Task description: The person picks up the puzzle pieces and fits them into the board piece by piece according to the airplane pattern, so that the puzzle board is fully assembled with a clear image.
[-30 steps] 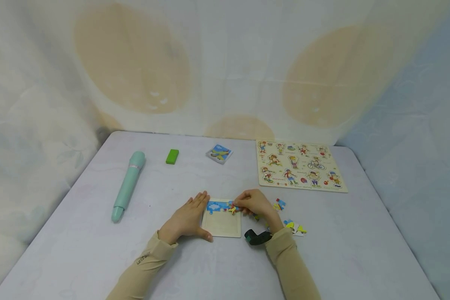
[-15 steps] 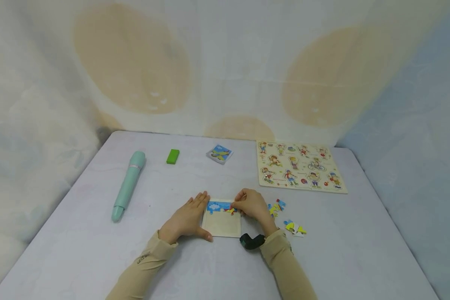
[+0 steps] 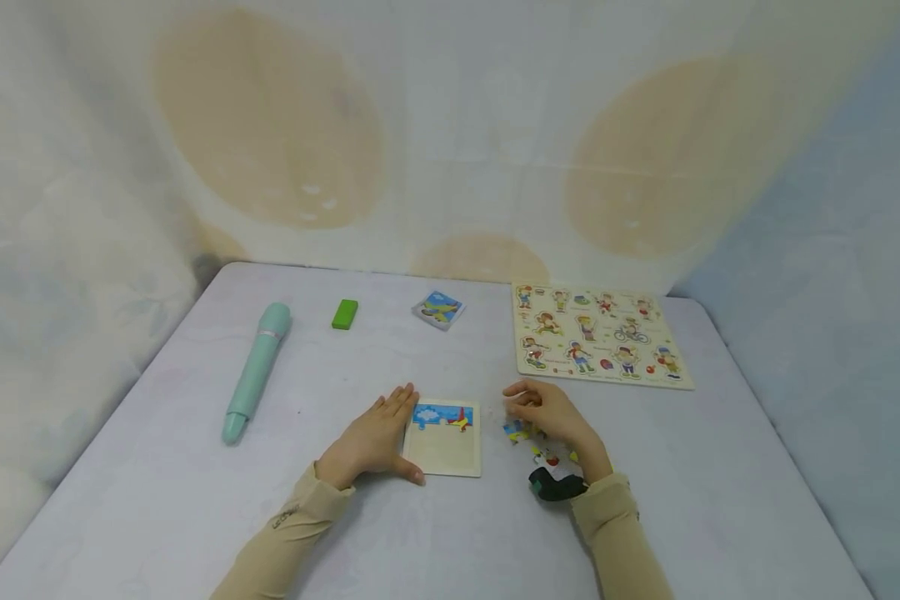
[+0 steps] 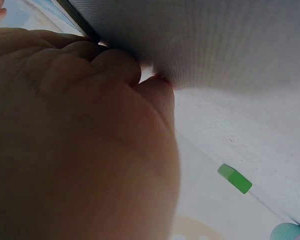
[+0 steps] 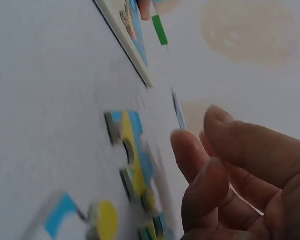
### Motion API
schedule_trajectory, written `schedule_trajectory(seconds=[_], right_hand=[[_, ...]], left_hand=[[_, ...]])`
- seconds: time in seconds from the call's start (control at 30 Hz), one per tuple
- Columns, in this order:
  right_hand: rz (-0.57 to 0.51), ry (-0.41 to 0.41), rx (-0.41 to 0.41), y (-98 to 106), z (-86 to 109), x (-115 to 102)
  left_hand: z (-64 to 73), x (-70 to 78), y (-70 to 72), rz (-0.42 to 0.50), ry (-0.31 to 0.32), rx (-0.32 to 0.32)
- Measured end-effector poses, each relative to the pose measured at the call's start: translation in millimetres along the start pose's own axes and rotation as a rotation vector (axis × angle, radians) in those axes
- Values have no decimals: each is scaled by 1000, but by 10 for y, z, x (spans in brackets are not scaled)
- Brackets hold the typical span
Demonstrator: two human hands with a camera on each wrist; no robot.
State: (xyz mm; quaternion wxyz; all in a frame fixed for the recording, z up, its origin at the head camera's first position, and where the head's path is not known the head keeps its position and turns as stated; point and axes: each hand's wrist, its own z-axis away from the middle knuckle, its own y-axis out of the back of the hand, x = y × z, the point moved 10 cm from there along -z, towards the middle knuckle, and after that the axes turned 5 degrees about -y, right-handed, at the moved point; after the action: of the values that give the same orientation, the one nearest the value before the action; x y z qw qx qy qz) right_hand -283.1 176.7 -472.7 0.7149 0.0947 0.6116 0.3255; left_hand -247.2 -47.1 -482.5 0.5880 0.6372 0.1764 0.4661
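Note:
A small square jigsaw tray [image 3: 442, 457] lies on the table, with joined blue-sky pieces [image 3: 429, 414] along its far edge, red and yellow showing at their right end. My left hand [image 3: 371, 437] rests along the tray's left side, fingers straight and thumb at the near corner. To the right of the tray, my right hand [image 3: 553, 410] hovers over loose jigsaw pieces [image 3: 516, 432], its fingers loosely bent and holding nothing. In the right wrist view, yellow-and-blue pieces [image 5: 131, 135] lie just beyond those fingertips. Part of the loose pile is hidden under the right hand and wrist camera.
At the back right lies a wooden board [image 3: 607, 333] with pictures of children. A small airplane picture [image 3: 439, 309] and a green block [image 3: 345, 314] are farther back. A mint-green tube [image 3: 257, 371] lies at the left. Curtains surround the table's back and sides.
My right hand has let go of the red-and-yellow piece, now lying at the row's right end, and has moved right over the loose pieces. The left hand has stayed put.

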Motion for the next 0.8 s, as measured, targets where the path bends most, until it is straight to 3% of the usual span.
schedule_trajectory(seconds=[0.13,0.37,0.63,0.8], right_hand=[[-3,48,-72,71,60,90],[10,123,-164,2,81,104],[71,149,-168,-23,106,90],[100,110,-117,4,93,106]], left_hand=[[7,-8,-3,0,2,4],[35,16,-2,6,3,3],[25,33,14,7,-3,4],[12,39,21,-5,-10,8]])
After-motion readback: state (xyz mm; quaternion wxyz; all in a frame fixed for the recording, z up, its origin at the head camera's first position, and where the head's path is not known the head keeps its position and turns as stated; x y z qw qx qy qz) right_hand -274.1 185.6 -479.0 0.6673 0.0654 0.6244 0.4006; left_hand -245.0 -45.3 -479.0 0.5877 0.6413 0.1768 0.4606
